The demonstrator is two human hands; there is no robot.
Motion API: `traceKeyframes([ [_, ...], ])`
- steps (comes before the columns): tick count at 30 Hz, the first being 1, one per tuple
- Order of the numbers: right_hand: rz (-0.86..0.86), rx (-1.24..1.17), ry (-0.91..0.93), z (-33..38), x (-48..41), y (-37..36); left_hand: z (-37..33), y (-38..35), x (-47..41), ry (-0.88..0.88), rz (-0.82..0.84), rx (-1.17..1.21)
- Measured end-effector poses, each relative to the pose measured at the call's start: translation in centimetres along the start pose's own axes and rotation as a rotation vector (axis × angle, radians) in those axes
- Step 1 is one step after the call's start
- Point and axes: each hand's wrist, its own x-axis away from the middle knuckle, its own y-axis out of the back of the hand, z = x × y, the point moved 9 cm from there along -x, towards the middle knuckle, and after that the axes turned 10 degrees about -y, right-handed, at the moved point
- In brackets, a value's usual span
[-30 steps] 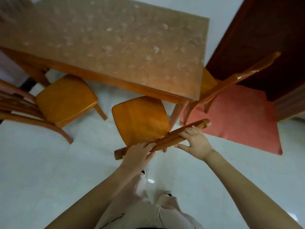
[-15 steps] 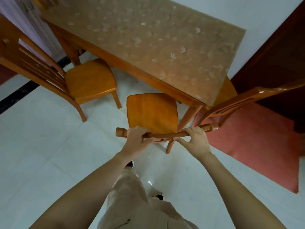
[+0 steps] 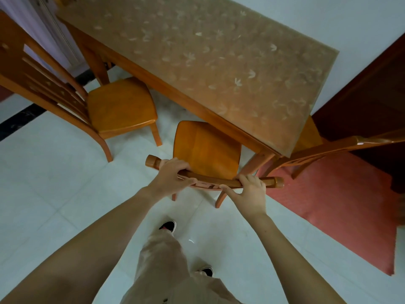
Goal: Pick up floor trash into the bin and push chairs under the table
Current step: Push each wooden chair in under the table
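- A chair on the left (image 3: 119, 106) stands on the white floor (image 3: 54, 194), with nearly all of its seat out from under the tabletop (image 3: 208, 62).
- The left hand (image 3: 171, 176) grips the left part of the middle chair's top rail, fingers curled over it. The rail's rounded end pokes out just past the knuckles.
- The middle chair (image 3: 206, 148) has its seat just beyond both hands and between them. Its far right corner is tucked under the tabletop's near edge, beside a table leg.
- The right hand (image 3: 249, 194) grips the right part of the same rail. Its fingers wrap over the top and the thumb stretches along the underside.
- A chair on the right (image 3: 328, 148) stands at the tabletop's short end, over a red mat (image 3: 339, 205).
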Motion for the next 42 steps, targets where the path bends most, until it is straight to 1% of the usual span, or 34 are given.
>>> traceKeyframes([
  [3, 0.015, -0.009, -0.004, 1.3, -1.3, -0.5, 1.8, 0.9, -1.2, -0.019, 0.021, 0.009],
  [8, -0.011, -0.113, -0.019, 3.3, -3.2, -1.4, 4.1, 3.3, -3.6, -0.092, 0.035, 0.021],
  [15, -0.069, -0.231, -0.128, 6.8, -5.8, -2.0, 7.4, 6.7, -7.8, -0.156, 0.095, 0.055],
  [19, -0.072, -0.294, -0.189, 8.5, -7.5, -2.4, 9.3, 8.2, -10.2, -0.117, 0.125, 0.042],
  [21, -0.073, -0.323, -0.214, 9.2, -8.2, -2.7, 10.1, 8.8, -11.3, -0.128, 0.121, 0.044],
  [36, -0.130, -0.342, -0.298, 12.1, -14.1, -3.6, 13.4, 11.8, -19.3, -0.184, 0.189, 0.040],
  [42, -0.107, -0.342, -0.364, 12.4, -16.7, -3.7, 14.5, 12.2, -22.3, -0.193, 0.185, 0.034],
])
